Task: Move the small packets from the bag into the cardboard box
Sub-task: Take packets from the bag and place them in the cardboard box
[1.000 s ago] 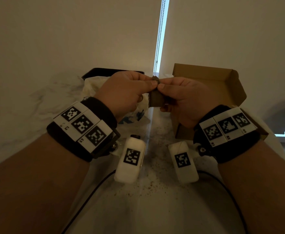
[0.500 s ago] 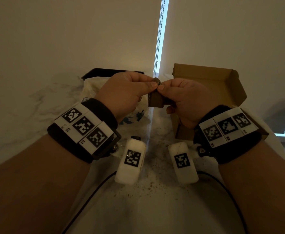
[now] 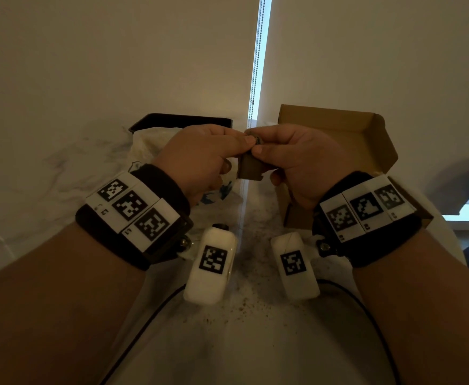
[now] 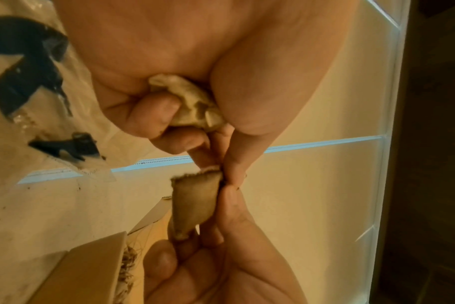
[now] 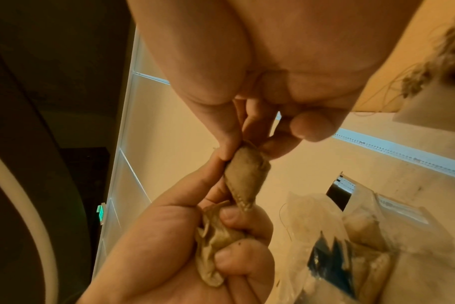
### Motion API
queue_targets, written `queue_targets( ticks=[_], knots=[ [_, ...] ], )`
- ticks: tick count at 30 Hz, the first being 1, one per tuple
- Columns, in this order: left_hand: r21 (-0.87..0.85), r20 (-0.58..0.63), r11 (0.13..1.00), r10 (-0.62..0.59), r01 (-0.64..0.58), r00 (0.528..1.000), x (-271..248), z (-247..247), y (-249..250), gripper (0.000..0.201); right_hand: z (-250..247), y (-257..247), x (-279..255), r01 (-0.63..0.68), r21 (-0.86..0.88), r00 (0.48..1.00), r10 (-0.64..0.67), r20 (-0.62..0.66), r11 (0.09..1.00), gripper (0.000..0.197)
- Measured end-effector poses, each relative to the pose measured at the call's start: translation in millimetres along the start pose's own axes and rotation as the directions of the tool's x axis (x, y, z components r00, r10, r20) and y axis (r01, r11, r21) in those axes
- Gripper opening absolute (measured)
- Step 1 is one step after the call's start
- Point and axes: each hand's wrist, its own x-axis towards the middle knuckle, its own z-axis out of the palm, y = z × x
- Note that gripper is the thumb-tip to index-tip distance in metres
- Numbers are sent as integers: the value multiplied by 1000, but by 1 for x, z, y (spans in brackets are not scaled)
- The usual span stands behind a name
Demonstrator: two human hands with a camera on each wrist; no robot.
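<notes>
A small brown packet (image 3: 251, 169) hangs between my hands above the marble counter. My left hand (image 3: 244, 143) pinches its top edge with thumb and forefinger. My right hand (image 3: 258, 150) pinches the same edge from the other side. In the left wrist view the packet (image 4: 195, 203) has a frayed top edge, and my left hand's curled lower fingers also hold a crumpled pale packet (image 4: 192, 102). The right wrist view shows both, the packet (image 5: 244, 174) and the crumpled packet (image 5: 213, 242). The clear plastic bag (image 3: 150, 143) lies left; the open cardboard box (image 3: 366, 134) stands right.
A black tray (image 3: 180, 120) sits behind the bag against the wall. Dark crumbs are scattered on the counter (image 3: 244, 315) near me. Cables run from the wrist cameras toward me. A window blind's bead chain (image 3: 257, 65) hangs at the back, between the bag and the box.
Both hands keep pinching the packet's top edge in nearly the same spot. The packet hangs slightly lower and more to the left.
</notes>
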Motion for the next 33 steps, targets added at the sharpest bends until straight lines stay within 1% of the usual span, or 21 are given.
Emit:
queue_targets(
  ticks=[3,5,8,10,11,13,14,17,19,21,23,25,26,28,29,30,33],
  knots=[
    [-39,47,997,-58,60,997,0,2,0,23,-6,-1,-4,-12,-20,1000,12,-26,1000,19],
    [-45,36,995,-87,88,996,-1,5,0,27,-15,-6,-9,-48,20,998,49,-42,999,19],
    [-94,9,985,-145,145,989,-1,10,-2,29,-44,-15,-18,-85,69,990,92,-105,994,18],
    [-108,26,980,-166,167,986,-3,13,-3,30,-63,-15,-21,-120,23,982,122,-141,993,16],
    [-98,32,981,-167,169,985,-3,14,-4,30,-70,-15,-23,-141,-12,977,137,-164,990,17],
    [-67,40,984,-163,166,986,-5,16,-4,28,-81,-15,-25,-191,-83,961,170,-218,978,12],
    [-60,44,985,-161,163,986,-5,16,-4,27,-85,-15,-26,-220,-120,956,190,-223,968,10],
    [-38,69,983,-175,178,982,-8,17,-5,27,-88,-14,-28,-337,-260,939,302,-166,905,12],
    [-7,131,977,-209,212,969,-12,18,-6,28,-85,-10,-26,-408,-370,912,393,-118,835,10],
    [-1,221,962,-266,273,938,-16,21,-8,29,-80,-9,-23,-456,-437,883,458,-108,775,13],
    [46,289,951,-307,307,907,-18,24,-10,27,-74,-10,-21,-478,-497,862,496,-107,725,15],
    [128,310,945,-326,300,893,-19,29,-12,25,-70,-12,-17,-493,-520,844,529,-91,697,17],
    [147,317,942,-334,302,888,-19,31,-13,21,-67,-13,-16,-496,-522,838,540,-79,694,17],
    [164,331,935,-352,314,875,-20,37,-15,9,-61,-15,-12,-474,-575,837,544,-59,666,17],
    [171,335,931,-363,322,870,-19,40,-16,7,-57,-15,-10,-453,-621,838,544,-51,640,16],
    [178,336,926,-375,332,864,-17,42,-19,10,-53,-15,-8,-435,-661,836,547,-46,611,15],
    [222,328,892,-448,393,832,-3,48,-27,35,-46,-14,-5,-399,-747,827,560,-44,532,12]
  ],
)
